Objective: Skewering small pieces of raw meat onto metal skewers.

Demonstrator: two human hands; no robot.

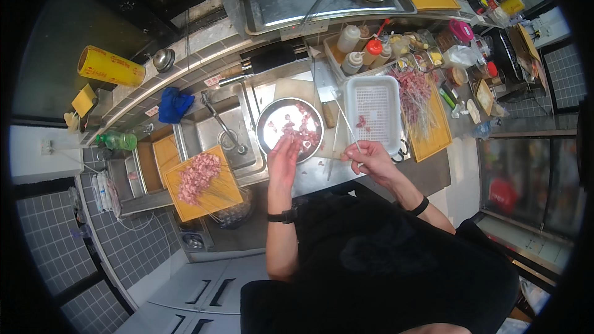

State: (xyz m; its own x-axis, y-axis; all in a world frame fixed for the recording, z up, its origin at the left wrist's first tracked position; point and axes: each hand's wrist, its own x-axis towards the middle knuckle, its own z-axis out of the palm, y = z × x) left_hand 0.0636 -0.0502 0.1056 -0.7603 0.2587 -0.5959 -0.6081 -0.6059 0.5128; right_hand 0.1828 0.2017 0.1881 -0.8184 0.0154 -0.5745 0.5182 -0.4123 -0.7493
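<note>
A round metal bowl (pixel 265 141) holding small pieces of raw meat (pixel 310 123) stands on the counter before me. My left hand (pixel 285 150) reaches over its near rim, fingertips down at the meat; whether they pinch a piece is hidden. In my right hand (pixel 371 161) is a thin pale skewer (pixel 345 120), slanting up and away past the bowl's right side. Just beyond that hand sits a white perforated plastic basket (pixel 396 102) with a few meat scraps (pixel 364 123) inside. A knife handle (pixel 328 116) shows between bowl and basket.
On the right, a yellow cutting board (pixel 438 137) bears loaded meat skewers (pixel 413 88). Another board (pixel 178 208), with more skewered meat (pixel 199 178), lies left by the sink (pixel 195 125). Behind the basket stands a bin of squeeze bottles (pixel 349 39). Black-handled scissors (pixel 403 150) lie near my right hand.
</note>
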